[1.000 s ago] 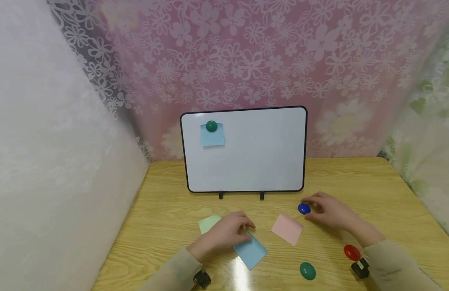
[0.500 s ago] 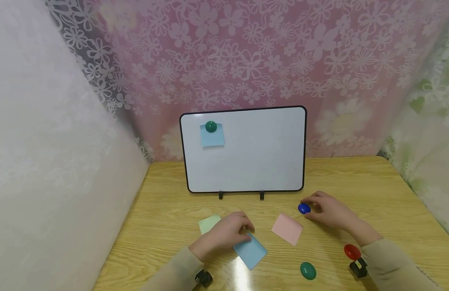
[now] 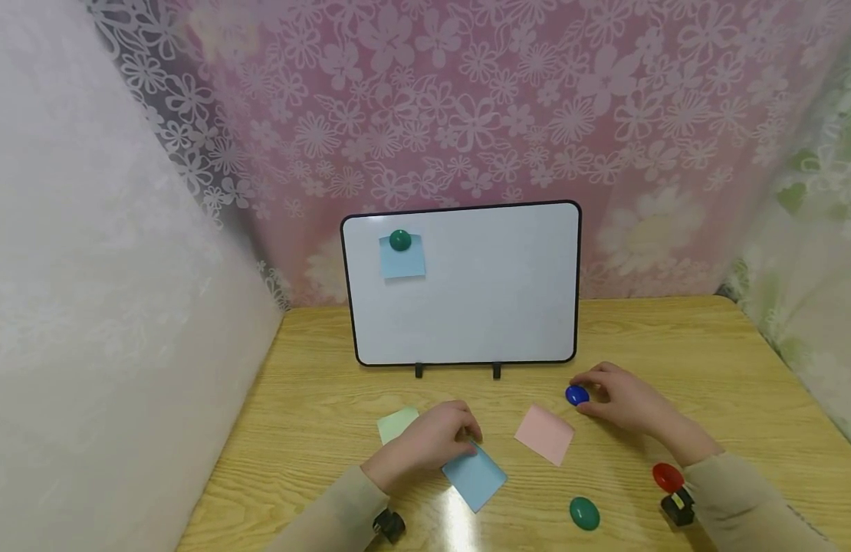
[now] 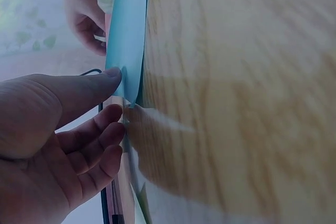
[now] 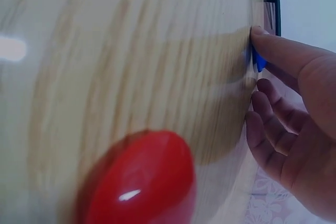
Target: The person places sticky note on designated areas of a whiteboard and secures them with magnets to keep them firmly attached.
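Observation:
My left hand (image 3: pixel 432 438) pinches the upper corner of a blue sticky note (image 3: pixel 475 479) lying on the table. In the left wrist view the thumb presses on the face of the note (image 4: pixel 126 40), and the other fingers curl beneath it. My right hand (image 3: pixel 625 399) holds a round blue magnet (image 3: pixel 576 395) on the table by its edges, between thumb and index finger. The right wrist view shows only part of the blue magnet (image 5: pixel 259 60) behind the thumb. A pink sticky note (image 3: pixel 545 435) lies between the hands. Behind my left hand, a pale green note (image 3: pixel 396 424) is partly covered.
A whiteboard (image 3: pixel 494 291) stands at the back, bearing a blue note (image 3: pixel 402 264) under a green magnet (image 3: pixel 400 240). Another green magnet (image 3: pixel 584 513) lies near the front. A red magnet (image 3: pixel 668 478) sits beside the right sleeve.
The left fingertips have drawn in slightly toward the thumb at the blue note's corner. The right hand stays at the blue magnet, almost still.

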`<state>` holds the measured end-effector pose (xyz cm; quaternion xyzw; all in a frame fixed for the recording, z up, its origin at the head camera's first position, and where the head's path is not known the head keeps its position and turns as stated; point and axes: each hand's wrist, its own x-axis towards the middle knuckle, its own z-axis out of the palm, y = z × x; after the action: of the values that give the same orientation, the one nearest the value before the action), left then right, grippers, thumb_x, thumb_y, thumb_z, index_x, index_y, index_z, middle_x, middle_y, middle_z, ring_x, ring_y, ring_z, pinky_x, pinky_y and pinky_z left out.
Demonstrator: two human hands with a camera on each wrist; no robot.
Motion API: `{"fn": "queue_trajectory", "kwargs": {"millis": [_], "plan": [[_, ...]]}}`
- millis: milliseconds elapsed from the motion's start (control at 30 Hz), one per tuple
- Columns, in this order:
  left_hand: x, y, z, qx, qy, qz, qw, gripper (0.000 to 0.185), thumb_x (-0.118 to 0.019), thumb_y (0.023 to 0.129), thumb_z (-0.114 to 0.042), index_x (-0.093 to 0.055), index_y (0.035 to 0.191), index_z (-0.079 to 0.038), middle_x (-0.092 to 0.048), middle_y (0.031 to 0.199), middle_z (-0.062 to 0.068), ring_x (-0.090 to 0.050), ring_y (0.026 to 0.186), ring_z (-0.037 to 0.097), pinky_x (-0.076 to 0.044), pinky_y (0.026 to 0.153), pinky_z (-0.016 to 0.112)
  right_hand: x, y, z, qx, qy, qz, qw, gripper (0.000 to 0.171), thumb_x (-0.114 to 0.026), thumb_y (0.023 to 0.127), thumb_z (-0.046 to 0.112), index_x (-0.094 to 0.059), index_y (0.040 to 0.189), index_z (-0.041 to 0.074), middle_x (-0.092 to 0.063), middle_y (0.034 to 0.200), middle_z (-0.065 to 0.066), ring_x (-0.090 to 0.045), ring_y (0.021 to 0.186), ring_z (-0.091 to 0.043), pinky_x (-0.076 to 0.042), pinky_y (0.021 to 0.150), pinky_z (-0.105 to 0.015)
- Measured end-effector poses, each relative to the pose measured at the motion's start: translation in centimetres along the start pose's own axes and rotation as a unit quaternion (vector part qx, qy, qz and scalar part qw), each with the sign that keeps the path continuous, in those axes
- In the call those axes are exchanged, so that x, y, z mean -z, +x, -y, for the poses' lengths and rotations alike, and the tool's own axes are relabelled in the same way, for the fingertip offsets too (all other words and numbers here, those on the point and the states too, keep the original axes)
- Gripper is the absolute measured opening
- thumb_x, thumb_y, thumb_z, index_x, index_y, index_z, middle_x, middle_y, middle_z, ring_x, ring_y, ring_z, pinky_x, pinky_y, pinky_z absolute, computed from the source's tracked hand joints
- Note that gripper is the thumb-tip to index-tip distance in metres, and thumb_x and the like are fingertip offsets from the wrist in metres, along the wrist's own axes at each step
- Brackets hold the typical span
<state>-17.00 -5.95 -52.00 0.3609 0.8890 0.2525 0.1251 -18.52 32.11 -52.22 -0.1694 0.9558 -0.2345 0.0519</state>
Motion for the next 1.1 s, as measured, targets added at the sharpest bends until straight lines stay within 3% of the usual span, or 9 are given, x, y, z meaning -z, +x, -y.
{"fn": "queue_trajectory", "kwargs": {"millis": [1100], "plan": [[-0.33, 0.42, 0.24, 0.000, 0.019, 0.003, 0.9998, 0.005, -0.082, 0.097, -0.017, -0.081, 0.097, -0.021, -0.062, 0.098, -0.010, -0.053, 0.082, 0.001, -0.048, 0.071, 0.016, 0.07, 0.27, 0.35, 0.015, -0.016, 0.007, 1.000, 0.037, -0.085, 0.095, 0.030, -0.073, 0.125, 0.011, -0.064, 0.119, -0.007, -0.067, 0.103, -0.027, -0.059, 0.092, -0.055]]}}
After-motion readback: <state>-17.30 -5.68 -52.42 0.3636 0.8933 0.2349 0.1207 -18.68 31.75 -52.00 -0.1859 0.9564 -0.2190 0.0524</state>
